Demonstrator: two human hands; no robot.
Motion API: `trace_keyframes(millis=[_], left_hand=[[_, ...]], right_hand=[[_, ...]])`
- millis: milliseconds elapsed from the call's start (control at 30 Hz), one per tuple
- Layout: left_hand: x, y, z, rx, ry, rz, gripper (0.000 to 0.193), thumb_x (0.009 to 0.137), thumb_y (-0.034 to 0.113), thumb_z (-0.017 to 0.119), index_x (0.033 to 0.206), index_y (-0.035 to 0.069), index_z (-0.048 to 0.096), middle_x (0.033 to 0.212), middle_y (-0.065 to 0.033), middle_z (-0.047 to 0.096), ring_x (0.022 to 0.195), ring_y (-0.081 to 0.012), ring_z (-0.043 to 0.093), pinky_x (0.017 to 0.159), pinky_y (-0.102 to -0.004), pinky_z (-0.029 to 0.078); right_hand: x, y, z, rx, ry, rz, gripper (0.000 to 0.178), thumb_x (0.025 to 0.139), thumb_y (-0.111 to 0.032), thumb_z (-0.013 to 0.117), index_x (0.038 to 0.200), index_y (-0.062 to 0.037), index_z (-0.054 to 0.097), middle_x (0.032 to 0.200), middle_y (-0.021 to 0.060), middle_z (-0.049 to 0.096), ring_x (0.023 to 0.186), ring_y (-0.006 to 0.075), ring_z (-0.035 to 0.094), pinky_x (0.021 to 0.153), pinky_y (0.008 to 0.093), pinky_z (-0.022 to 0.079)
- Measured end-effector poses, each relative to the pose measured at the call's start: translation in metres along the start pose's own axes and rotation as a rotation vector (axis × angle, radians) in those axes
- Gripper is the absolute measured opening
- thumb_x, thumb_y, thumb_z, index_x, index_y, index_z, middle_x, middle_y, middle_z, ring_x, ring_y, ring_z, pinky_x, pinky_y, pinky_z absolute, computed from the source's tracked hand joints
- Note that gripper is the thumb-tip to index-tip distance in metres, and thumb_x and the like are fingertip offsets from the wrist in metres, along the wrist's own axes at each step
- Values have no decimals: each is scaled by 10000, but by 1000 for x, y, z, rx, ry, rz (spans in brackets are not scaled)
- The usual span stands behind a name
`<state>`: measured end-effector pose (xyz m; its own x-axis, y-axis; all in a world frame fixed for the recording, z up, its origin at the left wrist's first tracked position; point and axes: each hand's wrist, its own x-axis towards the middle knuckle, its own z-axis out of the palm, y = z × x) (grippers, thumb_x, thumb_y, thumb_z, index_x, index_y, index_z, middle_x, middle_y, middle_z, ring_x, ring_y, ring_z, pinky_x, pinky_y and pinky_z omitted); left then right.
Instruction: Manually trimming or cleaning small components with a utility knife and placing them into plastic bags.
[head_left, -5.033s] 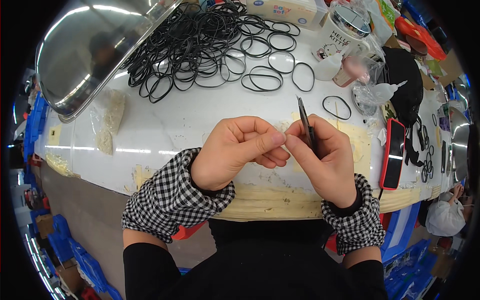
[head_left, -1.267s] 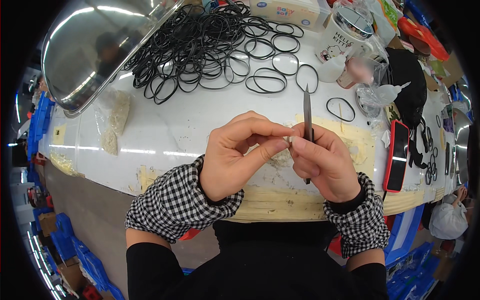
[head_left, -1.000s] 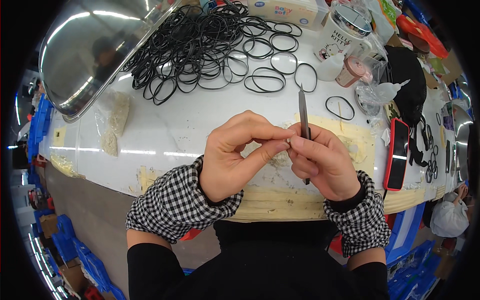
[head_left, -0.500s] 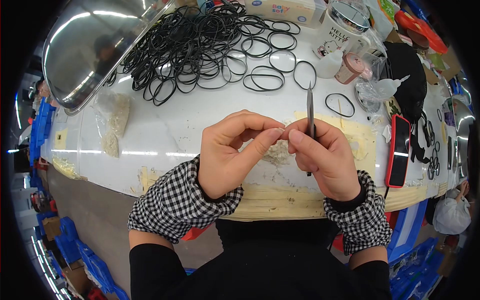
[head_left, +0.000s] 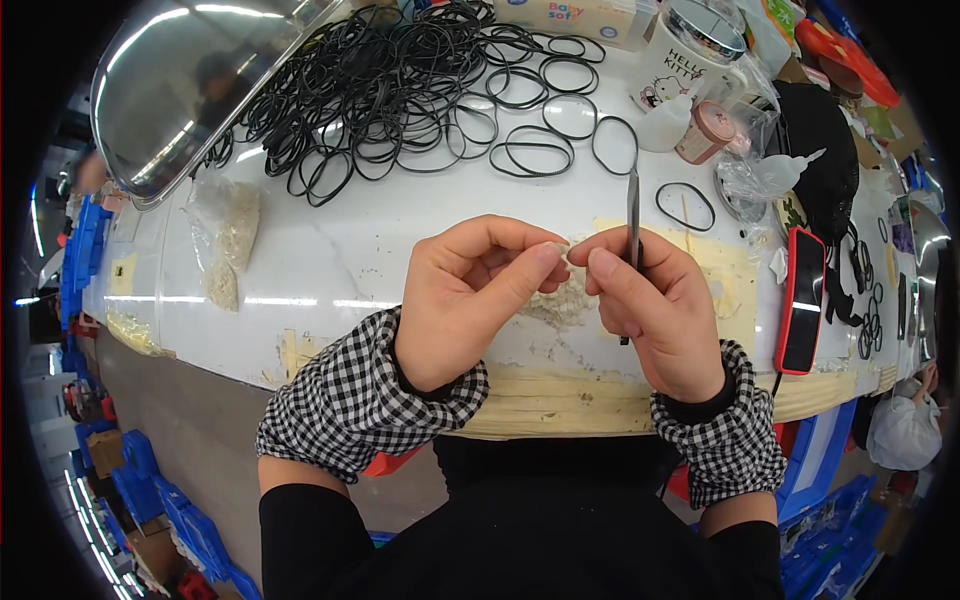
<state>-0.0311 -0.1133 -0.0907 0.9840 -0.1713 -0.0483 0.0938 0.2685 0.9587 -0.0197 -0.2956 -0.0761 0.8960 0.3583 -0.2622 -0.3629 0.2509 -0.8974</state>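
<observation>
My left hand [head_left: 470, 300] pinches thumb against forefinger, holding a tiny pale bit [head_left: 563, 250] too small to name. Close beside it, my right hand [head_left: 655, 305] is closed, its thumb and forefinger tips near the same bit. A slim, pointed, dark metal tool [head_left: 633, 215] stands upright in the right hand, tip pointing away from me; whether it is a knife or tweezers I cannot make out. Under the fingertips lies a small heap of pale bits [head_left: 557, 305], partly covered by my hands.
Tangled black rubber rings [head_left: 380, 90] cover the far table. A clear plastic bag of pale bits [head_left: 230, 235] lies left, below a shiny metal bowl [head_left: 190, 100]. At right are a white mug [head_left: 668, 75], a pink cup [head_left: 705, 132] and a red-cased phone [head_left: 801, 305].
The fingertips of both hands have drawn slightly apart, and the pale bit shows more plainly. My right hand and the tool have shifted a little to the right.
</observation>
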Motion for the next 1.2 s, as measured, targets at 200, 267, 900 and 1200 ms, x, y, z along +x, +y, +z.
trace_keyframes(millis=[200,267,900,1200], left_hand=[[3,0,-2,-160,52,-195,172,923,144,576,997,-5,621,872,-69,656,819,-135,635,763,-259,510],[3,0,-3,-185,56,-213,171,926,153,566,996,7,620,868,-57,650,826,-136,633,762,-257,504],[6,1,-4,-278,27,-218,204,930,138,569,1031,-26,635,995,-112,670,866,-134,642,790,-253,533],[8,1,-5,-365,-7,-235,229,941,154,552,1051,-28,637,994,-118,669,898,-152,646,836,-270,531]], right_hand=[[-3,1,1,-183,29,-190,192,902,-101,593,1051,12,636,764,-32,549,578,5,385,514,166,288],[-1,5,0,-323,23,-309,198,904,-75,578,1068,18,636,770,-26,529,589,11,375,523,176,284],[3,12,-1,-663,34,-578,370,779,50,613,1128,-61,665,842,31,576,553,26,437,474,178,342],[5,14,-3,-661,48,-589,376,783,48,611,1140,-60,659,815,22,548,543,25,421,465,178,329]])
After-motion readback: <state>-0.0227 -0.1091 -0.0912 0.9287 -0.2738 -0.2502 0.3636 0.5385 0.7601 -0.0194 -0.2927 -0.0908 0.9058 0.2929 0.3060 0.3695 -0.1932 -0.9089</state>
